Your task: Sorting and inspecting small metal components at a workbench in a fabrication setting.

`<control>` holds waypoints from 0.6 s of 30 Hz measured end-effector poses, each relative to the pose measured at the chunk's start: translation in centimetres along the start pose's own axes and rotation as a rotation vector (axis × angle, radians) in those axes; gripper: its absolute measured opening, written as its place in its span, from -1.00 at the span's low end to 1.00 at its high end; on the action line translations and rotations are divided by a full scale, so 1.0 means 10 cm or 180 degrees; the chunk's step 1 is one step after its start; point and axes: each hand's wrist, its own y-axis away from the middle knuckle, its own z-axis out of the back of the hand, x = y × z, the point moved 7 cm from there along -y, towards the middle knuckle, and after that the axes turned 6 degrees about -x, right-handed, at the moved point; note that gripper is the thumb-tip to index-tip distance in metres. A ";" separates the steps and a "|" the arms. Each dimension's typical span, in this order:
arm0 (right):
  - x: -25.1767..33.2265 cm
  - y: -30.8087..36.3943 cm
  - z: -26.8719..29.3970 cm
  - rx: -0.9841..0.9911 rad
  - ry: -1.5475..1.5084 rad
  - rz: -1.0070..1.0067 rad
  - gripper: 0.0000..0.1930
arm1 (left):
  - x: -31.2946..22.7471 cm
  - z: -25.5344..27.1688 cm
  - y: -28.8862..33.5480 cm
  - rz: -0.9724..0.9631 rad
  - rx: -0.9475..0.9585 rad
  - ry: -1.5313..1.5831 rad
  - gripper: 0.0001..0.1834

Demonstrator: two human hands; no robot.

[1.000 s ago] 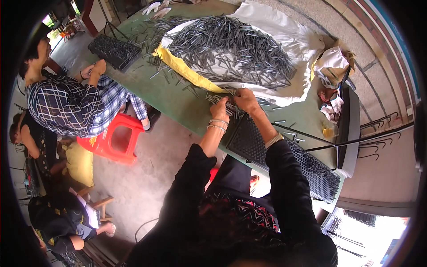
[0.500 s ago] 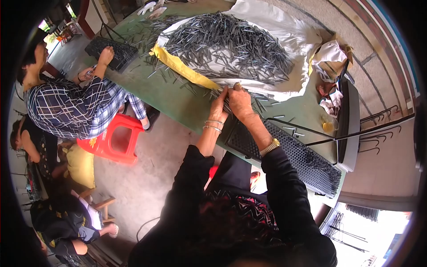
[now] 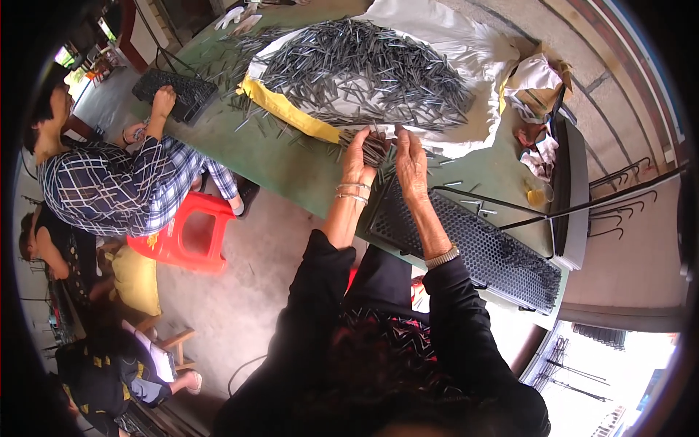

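Observation:
My left hand is closed around a bundle of thin dark metal pins, whose ends stick out toward the right. My right hand is upright just beside the bundle, its fingers stretched out and holding nothing that I can see. Beyond both hands, a large heap of loose pins lies on a white sack with a yellow edge. A long black tray full of round holes lies under and beside my right forearm, with its far right part darker, as if filled.
The green table carries scattered pins, a cup of yellow liquid and a paper bag. A thin black rod crosses at right. At left, a person in a checked shirt works at another black tray. A red stool stands nearby.
My right hand has come away from the bundle toward the right and its fingers have straightened. My left hand keeps the pins, now more exposed. The view has shifted slightly.

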 end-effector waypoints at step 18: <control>-0.04 0.13 0.14 -0.0855 -0.2515 -0.1611 -0.47 | 0.45 -0.46 0.40 -0.0004 0.0113 -0.0737 -0.83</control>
